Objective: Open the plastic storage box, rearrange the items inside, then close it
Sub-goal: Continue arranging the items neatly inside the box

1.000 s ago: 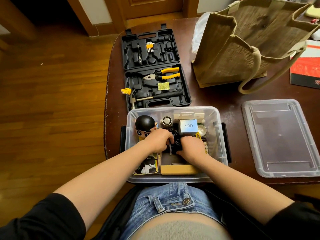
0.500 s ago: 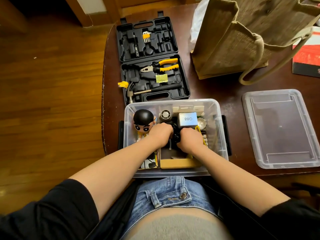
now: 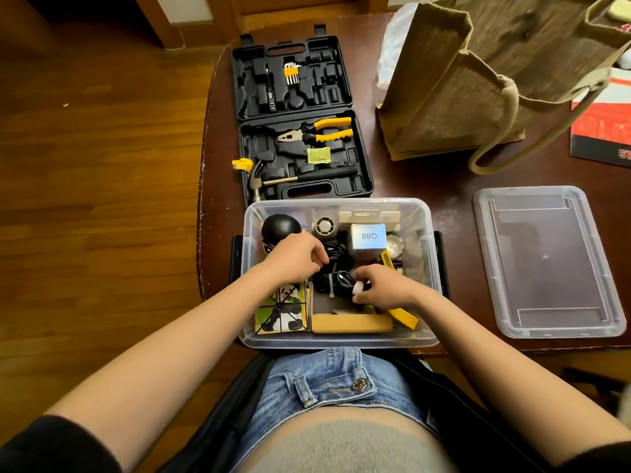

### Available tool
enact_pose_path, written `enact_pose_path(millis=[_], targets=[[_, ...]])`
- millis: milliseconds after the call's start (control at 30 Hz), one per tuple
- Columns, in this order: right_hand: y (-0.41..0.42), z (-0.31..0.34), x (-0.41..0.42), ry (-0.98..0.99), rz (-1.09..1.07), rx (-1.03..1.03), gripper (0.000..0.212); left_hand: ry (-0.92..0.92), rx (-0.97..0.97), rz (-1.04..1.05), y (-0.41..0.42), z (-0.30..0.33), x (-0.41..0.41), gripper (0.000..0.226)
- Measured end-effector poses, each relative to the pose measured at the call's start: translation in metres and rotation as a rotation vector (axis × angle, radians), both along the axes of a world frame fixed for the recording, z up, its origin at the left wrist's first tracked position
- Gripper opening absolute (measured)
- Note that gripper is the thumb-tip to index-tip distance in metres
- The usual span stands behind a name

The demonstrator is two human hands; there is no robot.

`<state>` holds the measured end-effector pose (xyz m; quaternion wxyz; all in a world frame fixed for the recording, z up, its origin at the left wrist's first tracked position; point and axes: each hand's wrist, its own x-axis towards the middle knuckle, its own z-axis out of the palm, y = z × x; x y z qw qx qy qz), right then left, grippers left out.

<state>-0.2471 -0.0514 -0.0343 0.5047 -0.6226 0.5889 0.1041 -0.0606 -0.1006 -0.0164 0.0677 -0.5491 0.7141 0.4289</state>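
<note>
Storage box [image 3: 425, 268] sorting: we are parting our hands, right hand [image 3: 384, 288] now pinching a white plug [image 3: 358, 287], left hand [image 3: 297, 257] curled on the black cable [image 3: 336, 264].

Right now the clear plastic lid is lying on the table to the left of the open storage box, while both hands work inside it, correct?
Not quite. The head view shows the clear plastic lid to the right of the clear plastic storage box; both hands are inside.
</note>
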Motion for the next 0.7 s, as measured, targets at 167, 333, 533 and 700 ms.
enact_pose_path(millis=[167, 333, 533, 700], targets=[[-0.003, -0.006, 0.030, 0.145, 0.130, -0.049, 0.035, 0.132, -0.089, 0.164, 0.017, 0.010, 0.022, 0.020], [-0.003, -0.010, 0.041, 0.219, 0.213, -0.044, 0.031, 0.225, -0.128, 0.209, 0.029, 0.009, 0.026, 0.021], [0.005, -0.012, 0.039, 0.243, 0.190, -0.218, 0.025, 0.131, -0.047, 0.022, 0.030, 0.003, 0.021, 0.027], [0.005, -0.011, 0.044, 0.315, 0.239, -0.310, 0.020, -0.053, -0.034, -0.149, 0.028, 0.000, 0.007, 0.033]])
